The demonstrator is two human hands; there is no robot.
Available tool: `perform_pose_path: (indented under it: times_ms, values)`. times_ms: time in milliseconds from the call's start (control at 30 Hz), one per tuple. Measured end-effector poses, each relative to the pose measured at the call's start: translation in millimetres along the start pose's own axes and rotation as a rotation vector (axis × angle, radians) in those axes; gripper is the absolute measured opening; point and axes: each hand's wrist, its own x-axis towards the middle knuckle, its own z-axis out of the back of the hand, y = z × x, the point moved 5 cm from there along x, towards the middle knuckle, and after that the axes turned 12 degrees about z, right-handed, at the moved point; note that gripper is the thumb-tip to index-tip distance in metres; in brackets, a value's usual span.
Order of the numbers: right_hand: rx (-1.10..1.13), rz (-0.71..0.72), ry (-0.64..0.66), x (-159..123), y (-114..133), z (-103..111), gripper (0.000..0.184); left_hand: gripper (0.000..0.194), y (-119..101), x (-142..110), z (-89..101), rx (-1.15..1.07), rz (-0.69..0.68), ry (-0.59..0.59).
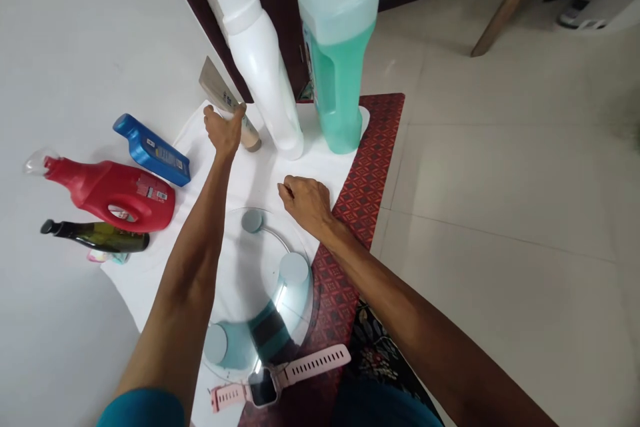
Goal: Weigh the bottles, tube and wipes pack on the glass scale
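My left hand reaches out to a beige squeeze tube standing on its cap. The thumb and fingers are spread apart, and the thumb overlaps the tube's side; whether it presses on it I cannot tell. Over the white cloth, my right hand is curled into a loose fist with nothing visible in it. Between my forearms lies a round glass weighing scale with pale blue-green feet. A smartwatch with a pink strap lies at the scale's near edge.
A white bottle and a tall bottle of green liquid stand at the back. Along the wall are a blue bottle, a red jug and a dark green bottle. The red patterned table edge borders the tiled floor.
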Motion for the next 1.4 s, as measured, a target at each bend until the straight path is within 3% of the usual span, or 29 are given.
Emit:
perform_pose_path:
  times_ms: [133,267,333,433,567,700,833,967,1133,1267,1400]
  values:
    - [0.010,0.006,-0.006,0.4,-1.0,-0.2,0.037,0.038,-2.9,0.7,-5.5,-0.035,0.213,-0.066]
    - [0.011,0.013,-0.015,-0.1,-0.8,0.8,0.036,0.036,0.2,-4.3,18.0,-0.137,0.230,-0.091]
    - [0.011,0.015,-0.014,-0.3,-0.1,1.6,0.036,0.036,0.2,-11.5,42.9,-0.210,0.191,-0.092]
    - [0.015,0.009,-0.015,-0.4,0.9,3.0,0.036,0.032,-1.1,-36.3,95.0,-0.297,0.103,-0.104]
    - [0.010,-0.006,-0.024,-0.6,1.9,3.9,0.036,0.035,4.9,-97.0,166.1,-0.360,-0.081,-0.084]
    - [-0.008,-0.016,-0.042,-0.2,1.4,1.6,0.037,0.036,36.1,-163.9,207.5,-0.293,-0.065,-0.039]
    - [-0.023,-0.020,-0.070,0.7,-0.3,-2.7,0.036,0.040,67.3,-213.8,220.2,-0.192,0.055,-0.036]
    - [-0.020,-0.029,-0.092,1.1,-1.9,-5.3,0.036,0.040,71.5,-239.9,216.3,-0.179,0.141,-0.040]
    - [-0.014,-0.042,-0.098,0.5,-1.4,-4.0,0.035,0.039,63.1,-249.8,210.6,-0.172,0.140,-0.012]
    - [-0.012,-0.049,-0.093,0.2,-1.3,-3.1,0.036,0.044,76.4,-250.7,218.0,-0.191,0.097,0.057]
    - [-0.009,-0.038,-0.095,0.3,-1.5,-3.7,0.036,0.057,88.9,-254.6,239.7,-0.324,-0.058,-0.055]
